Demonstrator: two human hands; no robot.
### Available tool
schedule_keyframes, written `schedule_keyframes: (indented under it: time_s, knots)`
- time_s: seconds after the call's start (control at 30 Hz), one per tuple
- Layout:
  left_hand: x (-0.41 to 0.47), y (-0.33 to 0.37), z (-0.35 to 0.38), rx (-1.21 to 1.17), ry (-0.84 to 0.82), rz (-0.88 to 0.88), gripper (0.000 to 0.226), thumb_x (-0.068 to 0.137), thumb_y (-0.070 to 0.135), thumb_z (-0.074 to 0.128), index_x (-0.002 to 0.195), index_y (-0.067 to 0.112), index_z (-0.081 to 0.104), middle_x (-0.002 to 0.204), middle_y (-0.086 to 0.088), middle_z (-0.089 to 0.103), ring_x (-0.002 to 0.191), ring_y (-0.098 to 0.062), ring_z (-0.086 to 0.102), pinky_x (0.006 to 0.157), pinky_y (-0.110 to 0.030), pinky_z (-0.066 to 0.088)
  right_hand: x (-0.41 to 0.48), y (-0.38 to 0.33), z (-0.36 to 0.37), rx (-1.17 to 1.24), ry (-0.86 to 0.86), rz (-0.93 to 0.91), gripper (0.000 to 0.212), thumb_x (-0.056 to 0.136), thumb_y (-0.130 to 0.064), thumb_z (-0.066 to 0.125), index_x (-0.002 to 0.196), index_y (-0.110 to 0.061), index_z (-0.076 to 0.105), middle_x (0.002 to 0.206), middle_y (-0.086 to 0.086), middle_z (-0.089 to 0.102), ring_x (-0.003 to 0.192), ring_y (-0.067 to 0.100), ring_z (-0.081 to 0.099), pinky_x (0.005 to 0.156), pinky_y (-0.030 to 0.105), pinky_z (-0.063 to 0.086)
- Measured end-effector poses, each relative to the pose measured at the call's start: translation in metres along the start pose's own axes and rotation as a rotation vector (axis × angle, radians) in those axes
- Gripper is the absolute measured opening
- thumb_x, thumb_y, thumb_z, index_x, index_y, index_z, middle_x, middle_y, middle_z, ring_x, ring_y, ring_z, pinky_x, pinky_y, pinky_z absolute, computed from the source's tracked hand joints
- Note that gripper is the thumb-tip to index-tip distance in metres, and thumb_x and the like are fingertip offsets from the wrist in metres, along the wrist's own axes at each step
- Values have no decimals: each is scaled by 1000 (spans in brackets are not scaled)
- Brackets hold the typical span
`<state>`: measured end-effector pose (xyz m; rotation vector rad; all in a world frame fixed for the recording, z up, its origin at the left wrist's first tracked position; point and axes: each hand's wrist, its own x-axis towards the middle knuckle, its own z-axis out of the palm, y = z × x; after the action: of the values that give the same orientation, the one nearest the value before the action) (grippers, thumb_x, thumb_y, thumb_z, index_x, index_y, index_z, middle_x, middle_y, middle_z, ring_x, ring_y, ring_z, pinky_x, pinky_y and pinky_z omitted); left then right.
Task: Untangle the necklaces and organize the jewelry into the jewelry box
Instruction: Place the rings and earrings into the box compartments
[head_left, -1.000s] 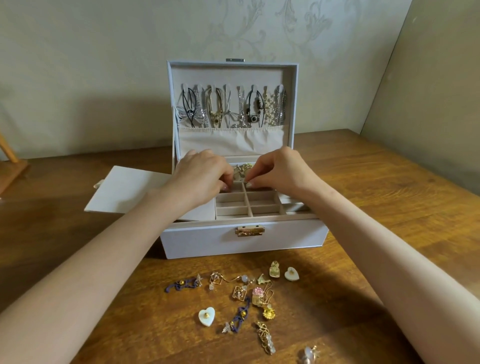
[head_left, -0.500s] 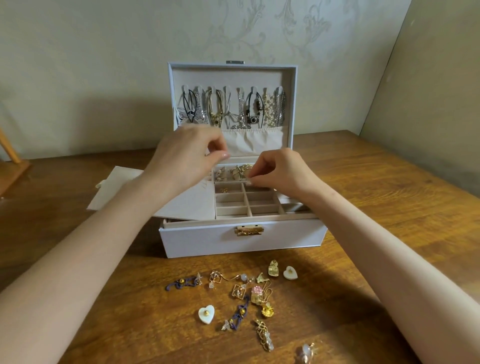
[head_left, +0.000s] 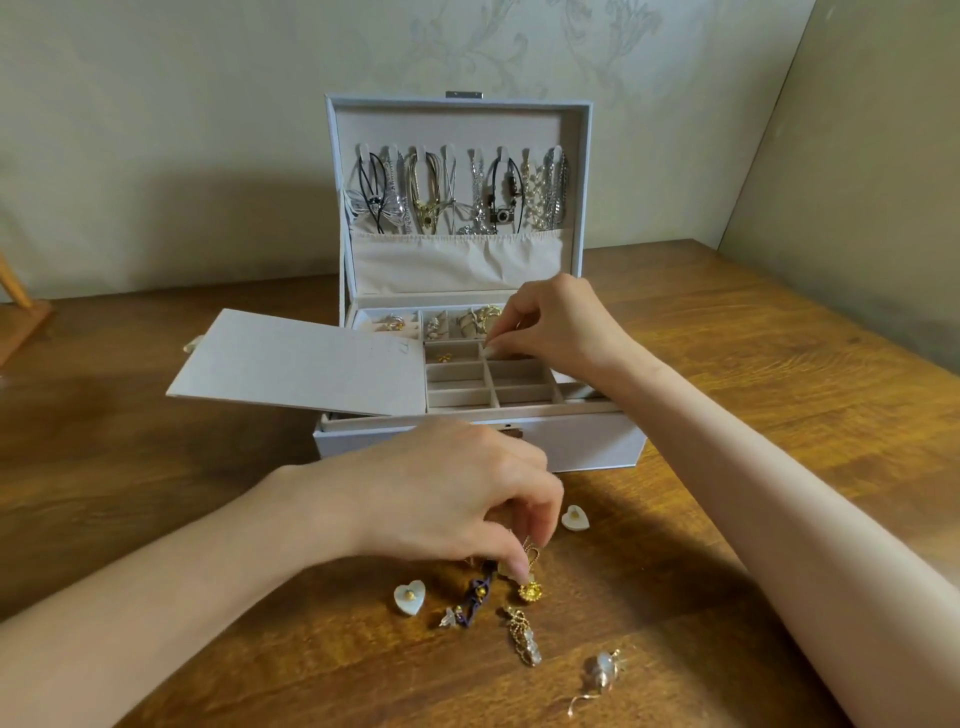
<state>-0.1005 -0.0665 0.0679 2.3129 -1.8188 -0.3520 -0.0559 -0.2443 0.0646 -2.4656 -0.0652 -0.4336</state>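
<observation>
**Pale box, gold bits, brown wood**

My jewelry box (head_left: 587, 441) is pale lilac-grey, lined cream. Necklaces (head_left: 457, 192) in its lid: silver, gold, black. The table (head_left: 779, 364) is warm brown with dark grain. The heart charms (head_left: 409, 597) are white, gold-centred; the flower charm (head_left: 530, 591) and the chain charm (head_left: 531, 550) I pinch gold; the cord (head_left: 480, 590) purple. Wall (head_left: 493, 47): grey-beige, scroll-patterned.

Both bare forearms come in from the bottom corners of the frame and angle toward the centre. The left hand (head_left: 457, 499) sits low in the middle, back up and wrist level, its fingers (head_left: 543, 512) curled downward, thumb and forefinger pinching a gold earring (head_left: 531, 550). The right arm stretches further, up to the centre of the frame, where the right hand (head_left: 561, 322) hangs knuckles up, thumb and forefinger tips pressed together, the other fingers tucked beside them; anything between them is too small to tell.
</observation>
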Motion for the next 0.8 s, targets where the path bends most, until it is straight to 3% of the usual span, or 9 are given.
schedule_keyframes:
  time_s: [0.23,0.37,0.53,0.63,0.7,0.8]
  knots:
    - [6,5,16,-12,-95,22,16,84,38,66,95,29,59,95,18,46,91,0,45,76,-22,40,1,-4,2,-4,-48,-56,12,71,-11,80,82,-8,76,82,4,69,65,-1,55,63,7,44]
    - [7,3,19,-37,-83,37,16,85,36,65,96,27,58,96,17,46,87,-1,47,75,-21,41,-1,-3,-1,-10,-38,-34,12,74,-6,77,86,-9,76,76,-1,64,63,-4,53,61,0,41]
    - [6,-3,13,-261,10,33,15,83,22,70,92,15,60,88,11,54,78,-5,53,65,-8,39,-3,-5,-1,-68,-24,-34,11,76,-5,75,82,-14,77,73,-2,65,60,-1,53,61,7,44]
    - [2,-9,1,-436,54,9,15,82,16,71,94,12,64,85,5,63,78,-6,60,68,-15,48,-3,-5,1,-196,-15,-35,11,77,-13,74,81,-23,77,81,-6,68,68,4,52,67,22,42]
    - [-2,-15,-9,-595,74,-17,20,82,14,70,101,13,65,90,-1,67,80,-10,65,74,-23,53,-1,-4,1,-226,-17,-17,13,77,-14,72,81,-25,77,82,-7,67,71,5,51,67,22,39]
    - [-9,-26,-24,-789,201,-53,26,78,13,65,104,13,65,88,-5,69,80,-15,68,75,-22,54,0,-5,2,-254,-21,9,14,77,-14,70,82,-25,77,75,-12,60,71,4,49,64,20,36]
